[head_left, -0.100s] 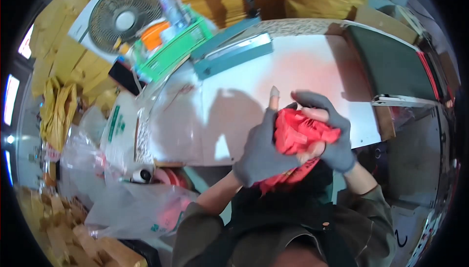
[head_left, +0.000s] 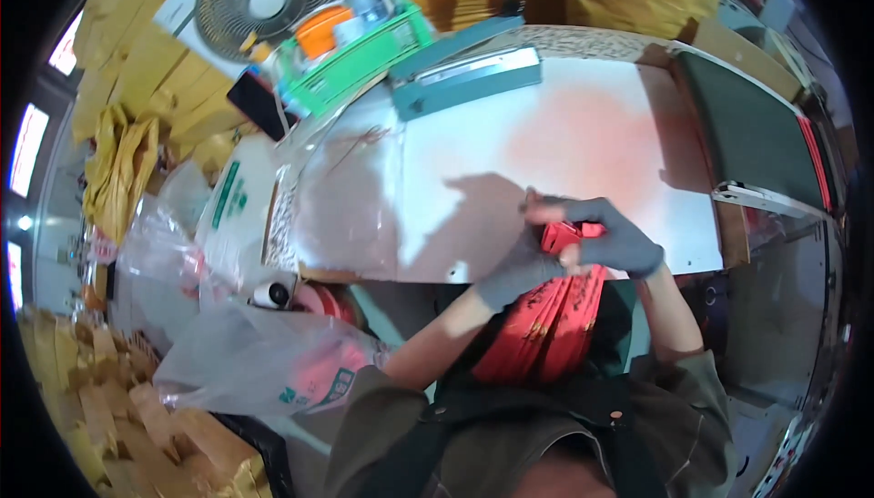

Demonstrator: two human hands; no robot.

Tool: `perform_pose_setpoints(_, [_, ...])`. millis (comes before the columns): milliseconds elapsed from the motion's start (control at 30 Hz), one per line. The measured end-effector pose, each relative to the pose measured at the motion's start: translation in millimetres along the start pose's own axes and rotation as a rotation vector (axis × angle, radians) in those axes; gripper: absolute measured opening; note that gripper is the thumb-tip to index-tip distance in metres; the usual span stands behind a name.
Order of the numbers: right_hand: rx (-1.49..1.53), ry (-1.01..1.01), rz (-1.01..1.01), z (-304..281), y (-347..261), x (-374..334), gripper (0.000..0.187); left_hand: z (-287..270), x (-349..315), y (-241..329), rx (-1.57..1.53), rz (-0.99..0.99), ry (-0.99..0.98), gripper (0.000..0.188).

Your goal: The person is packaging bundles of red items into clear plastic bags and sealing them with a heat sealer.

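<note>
Above the front edge of the white-topped table [head_left: 473,152], both of my hands, in grey gloves with some bare fingertips, are closed round the gathered top of a thin red sheet with dark and gold print [head_left: 542,330]. Whether it is cloth or plastic I cannot tell. My left hand [head_left: 523,275] grips it from the left, partly behind the other hand. My right hand [head_left: 624,241] is wrapped over it from the right. A small bunched piece shows between the fingers; the rest hangs in long folds over my lap.
A teal metal box [head_left: 469,82] lies at the back of the table, beside a green basket [head_left: 360,61] of bottles. A fan [head_left: 267,2] stands behind. On the right is a dark green panel [head_left: 751,125]; at lower left, a clear plastic bag [head_left: 246,357] with something pink.
My hands have drawn closer together round the red sheet. It was crumpled up in a bundle; now most of it hangs down in folds. The whole view has shifted slightly.
</note>
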State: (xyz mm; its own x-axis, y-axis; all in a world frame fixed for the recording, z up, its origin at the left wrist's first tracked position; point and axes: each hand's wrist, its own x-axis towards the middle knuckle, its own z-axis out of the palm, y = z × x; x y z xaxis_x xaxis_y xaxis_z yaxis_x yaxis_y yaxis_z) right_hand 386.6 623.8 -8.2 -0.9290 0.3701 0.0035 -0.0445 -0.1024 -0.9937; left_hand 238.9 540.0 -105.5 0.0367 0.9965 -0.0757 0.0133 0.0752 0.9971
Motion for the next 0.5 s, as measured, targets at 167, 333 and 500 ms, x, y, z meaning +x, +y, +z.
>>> perform_pose_setpoints(167, [-0.177,-0.01,0.01,2,63,60,0.022,-40,-26,-35,0.204,0.289,0.138,0.057])
perform_pose_setpoints(333, [-0.144,-0.043,0.077,15,75,75,0.02,-274,-75,-24,0.991,0.323,0.726,0.022])
perform_pose_setpoints(500, [-0.131,-0.046,0.102,29,71,82,0.021,-332,-101,-44,1.242,-0.065,0.662,0.017])
